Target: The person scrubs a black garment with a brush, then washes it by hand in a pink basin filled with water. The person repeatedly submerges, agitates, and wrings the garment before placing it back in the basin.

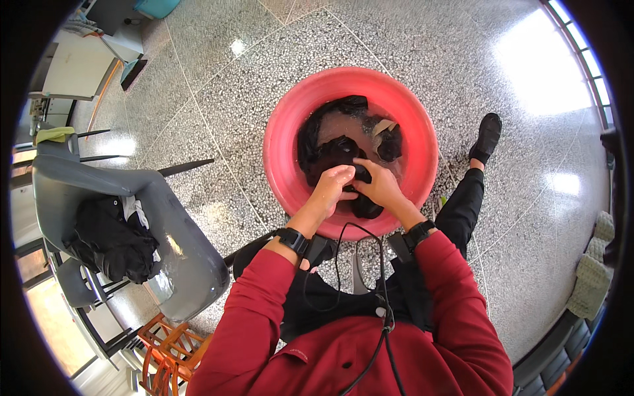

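A round pink plastic basin (283, 116) stands on the floor before me, with water (342, 127) and soaked black clothes (309, 141) in it. Both hands meet above its near half. Dark wet cloth (369, 205) shows between and below them. My left hand (329, 188) has its fingers bent and its thumb against the cloth. Thumb and forefinger of my right hand (380, 182) close around a bunch of the same cloth. The undersides of both grips are hidden. A black piece with a beige part (385, 127) lies at the basin's right side.
To the left, a grey plastic chair (190, 252) holds a heap of black clothes (116, 242). Wooden stools (171, 346) stand at lower left, and a broom (132, 73) is at upper left. A black cable (381, 277) hangs down my front. My shod foot (488, 133) is right of the basin.
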A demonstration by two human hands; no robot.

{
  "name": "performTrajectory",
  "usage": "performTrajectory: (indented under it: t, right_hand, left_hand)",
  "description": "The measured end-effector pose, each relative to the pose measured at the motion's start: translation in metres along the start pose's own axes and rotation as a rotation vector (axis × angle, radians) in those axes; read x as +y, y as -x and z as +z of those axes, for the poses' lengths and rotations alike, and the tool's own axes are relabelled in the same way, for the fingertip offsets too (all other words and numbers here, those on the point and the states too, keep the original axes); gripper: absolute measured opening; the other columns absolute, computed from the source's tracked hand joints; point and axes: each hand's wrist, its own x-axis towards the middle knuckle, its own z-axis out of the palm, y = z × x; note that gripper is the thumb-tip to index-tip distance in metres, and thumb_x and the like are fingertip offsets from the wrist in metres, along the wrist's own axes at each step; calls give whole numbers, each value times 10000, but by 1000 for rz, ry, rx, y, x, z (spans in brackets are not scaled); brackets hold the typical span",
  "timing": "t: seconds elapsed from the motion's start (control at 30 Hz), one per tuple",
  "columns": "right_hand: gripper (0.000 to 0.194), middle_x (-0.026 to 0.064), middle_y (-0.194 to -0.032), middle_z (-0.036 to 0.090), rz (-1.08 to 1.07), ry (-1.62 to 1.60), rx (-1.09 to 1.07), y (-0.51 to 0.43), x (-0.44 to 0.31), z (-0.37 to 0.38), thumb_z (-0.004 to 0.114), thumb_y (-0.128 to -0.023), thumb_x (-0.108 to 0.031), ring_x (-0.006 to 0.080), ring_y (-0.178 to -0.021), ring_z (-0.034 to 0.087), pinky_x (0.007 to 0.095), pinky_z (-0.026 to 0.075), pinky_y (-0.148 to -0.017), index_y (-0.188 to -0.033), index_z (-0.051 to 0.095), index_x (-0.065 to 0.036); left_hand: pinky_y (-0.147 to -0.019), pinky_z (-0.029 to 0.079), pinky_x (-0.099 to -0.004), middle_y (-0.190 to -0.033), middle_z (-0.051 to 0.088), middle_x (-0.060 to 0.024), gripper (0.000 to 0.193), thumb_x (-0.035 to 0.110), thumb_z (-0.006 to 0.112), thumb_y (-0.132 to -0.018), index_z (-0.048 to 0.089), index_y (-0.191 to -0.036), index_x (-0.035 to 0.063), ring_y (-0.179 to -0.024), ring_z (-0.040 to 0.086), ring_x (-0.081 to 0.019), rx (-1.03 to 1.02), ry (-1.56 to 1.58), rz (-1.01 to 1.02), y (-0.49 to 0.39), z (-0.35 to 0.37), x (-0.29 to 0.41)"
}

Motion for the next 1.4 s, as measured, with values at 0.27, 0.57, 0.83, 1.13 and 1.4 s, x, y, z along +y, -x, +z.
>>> performTrajectory:
  t: [0.27, 0.57, 0.83, 1.13, 1.4]
  right_hand:
    - [238, 123, -795, 686, -212, -549, -253, 17, -35, 30, 677, -806, -131, 192, -738, 655, 352, 541, -710, -1000, 720, 0]
    - [349, 228, -1091, 710, 49, -367, 494, 8, -34, 28, 603, -873, -163, 452, -1058, 664, 505, 522, -928, -1212, 633, -83]
    - [307, 175, -839, 649, -60, -98, 434, -3, -45, 28, 621, -973, -332, 426, -837, 646, 537, 508, -696, -818, 620, -66]
    - [331, 224, -800, 566, -210, -222, 405, 2, -24, 60, 539, -1039, -309, 471, -786, 595, 536, 466, -679, -839, 538, -46]
    - [724, 90, -1235, 659, 603, -1204, 270, -27, 31, 15, 532, -983, -688, 264, -1142, 568, 446, 467, -976, -1328, 616, -57]
  left_hand:
    - [-865, 574, -488, -1326, 627, -193, 777, 560, 678, -946, 493, -1437, -13, -1044, 684, -374, 60, 187, -304, -12, -45, 3]
    - [-781, 574, -385, -1061, 691, -96, 294, 130, 668, -966, 605, -1228, 14, -863, 688, -220, 209, 293, 111, -18, -22, 0]
    - [-804, 553, -392, -1063, 679, -65, 333, 314, 605, -1050, 630, -1184, 10, -908, 670, -188, 378, 231, 120, -15, -2, -13]
    - [-832, 542, -324, -1039, 671, -37, 286, 315, 622, -1047, 654, -1113, 39, -925, 642, -145, 251, 111, 176, -6, -13, 8]
    - [-664, 416, -295, -778, 393, 18, 292, 182, 660, -1011, 460, -842, 54, -757, 403, -90, 120, -473, 561, 3, 2, 5]
